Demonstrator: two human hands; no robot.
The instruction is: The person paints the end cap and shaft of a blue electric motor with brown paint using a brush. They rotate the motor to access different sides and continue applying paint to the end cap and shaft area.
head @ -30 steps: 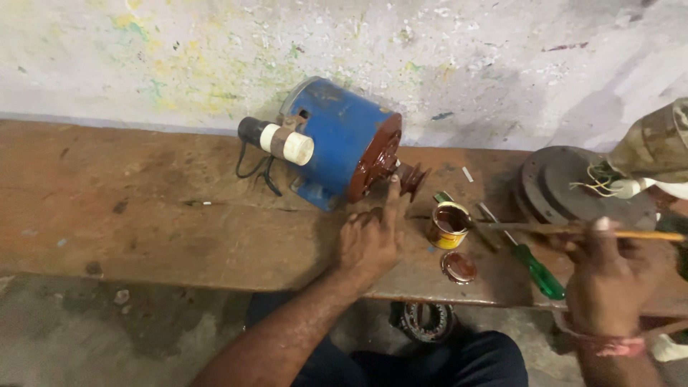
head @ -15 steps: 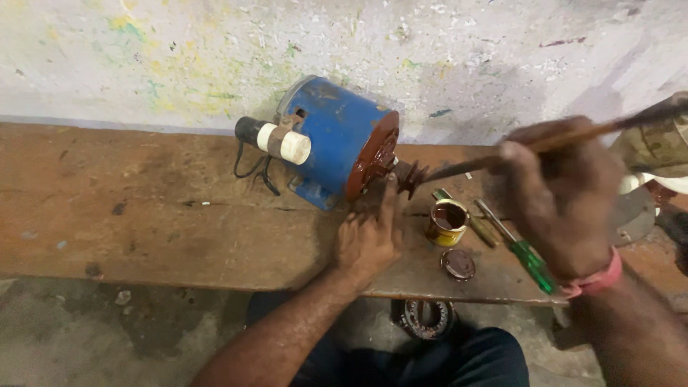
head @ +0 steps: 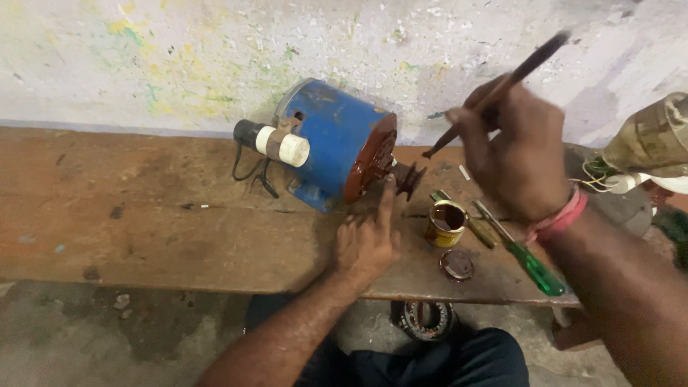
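A blue electric motor (head: 326,143) with a reddish-brown end face lies on a wooden bench (head: 143,222). Its small pulley (head: 408,178) points right. My left hand (head: 367,240) rests flat on the bench with a finger stretched up to the motor's end face. My right hand (head: 517,154) is raised above the bench and grips a thin brush (head: 502,86), whose tip points down towards the pulley. A small open tin (head: 446,223) of brown paint stands just right of my left hand, and its round lid (head: 456,264) lies in front of it.
A green-handled screwdriver (head: 527,259) lies on the bench right of the tin. A wound coil part with loose wires (head: 648,147) sits at the far right. A paint-spattered wall (head: 215,57) backs the bench. A bearing ring (head: 426,320) lies on the floor below.
My right hand has carried the brush from the far right, over the tin, up and towards the motor's pulley. My left hand has stayed on the bench by the motor.
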